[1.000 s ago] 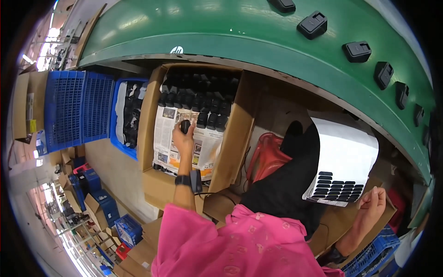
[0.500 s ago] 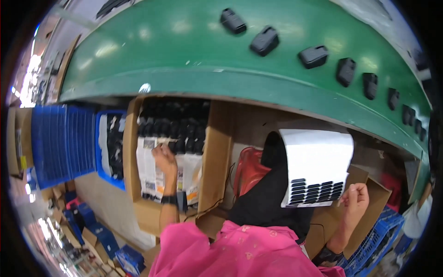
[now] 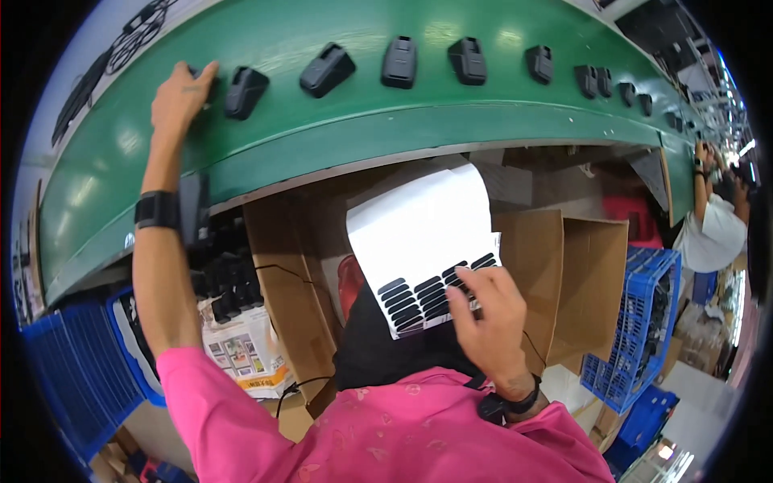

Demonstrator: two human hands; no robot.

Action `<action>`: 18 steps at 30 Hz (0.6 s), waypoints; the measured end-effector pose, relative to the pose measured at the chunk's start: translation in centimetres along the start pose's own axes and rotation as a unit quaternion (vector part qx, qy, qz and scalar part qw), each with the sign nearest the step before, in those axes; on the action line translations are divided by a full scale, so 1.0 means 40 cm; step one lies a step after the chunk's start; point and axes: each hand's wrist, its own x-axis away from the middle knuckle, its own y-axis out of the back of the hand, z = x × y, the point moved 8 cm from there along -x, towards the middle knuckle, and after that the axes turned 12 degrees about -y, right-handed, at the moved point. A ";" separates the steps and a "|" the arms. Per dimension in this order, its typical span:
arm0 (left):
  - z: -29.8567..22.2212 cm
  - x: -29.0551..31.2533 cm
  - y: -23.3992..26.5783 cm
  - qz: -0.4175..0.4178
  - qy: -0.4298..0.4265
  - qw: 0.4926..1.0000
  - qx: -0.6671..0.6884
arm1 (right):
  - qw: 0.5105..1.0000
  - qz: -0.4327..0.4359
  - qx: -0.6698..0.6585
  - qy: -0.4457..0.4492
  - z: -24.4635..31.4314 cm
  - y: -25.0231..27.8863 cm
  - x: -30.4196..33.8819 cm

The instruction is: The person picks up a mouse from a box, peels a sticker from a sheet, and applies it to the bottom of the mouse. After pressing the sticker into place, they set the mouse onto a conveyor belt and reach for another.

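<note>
On the green bench at the far left, my left hand (image 3: 179,98) is closed around a black plastic housing (image 3: 193,71), mostly hidden by the fingers. Just right of it lies another black housing (image 3: 245,93). A white backing sheet (image 3: 419,213) with rows of black oblong labels (image 3: 433,296) rests over my lap, its far part curving up. My right hand (image 3: 489,315) is over the right part of these labels, thumb and forefinger bent close together at them. What lies between those fingertips is too small to make out.
Several more black housings (image 3: 399,63) form a row along the bench. Below its edge stand an open carton (image 3: 294,282) with black parts and printed paper, blue crates (image 3: 76,362), another carton (image 3: 592,282) and a blue basket (image 3: 636,330). A co-worker (image 3: 713,229) is at far right.
My left hand has gone from the carton up to a housing on the bench. The right hand has moved from beside the sheet onto its labels. The view has turned.
</note>
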 end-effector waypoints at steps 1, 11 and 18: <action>-0.010 -0.012 0.000 0.002 -0.011 1.000 0.004 | 1.000 -0.008 0.005 -0.008 -0.003 -0.003 0.004; -0.117 0.280 0.120 -0.093 -0.030 0.745 0.660 | 0.995 -0.005 0.004 -0.100 -0.108 -0.046 -0.002; -0.475 0.691 0.068 0.005 -0.151 0.732 0.664 | 0.992 -0.007 -0.028 -0.122 -0.091 -0.054 -0.007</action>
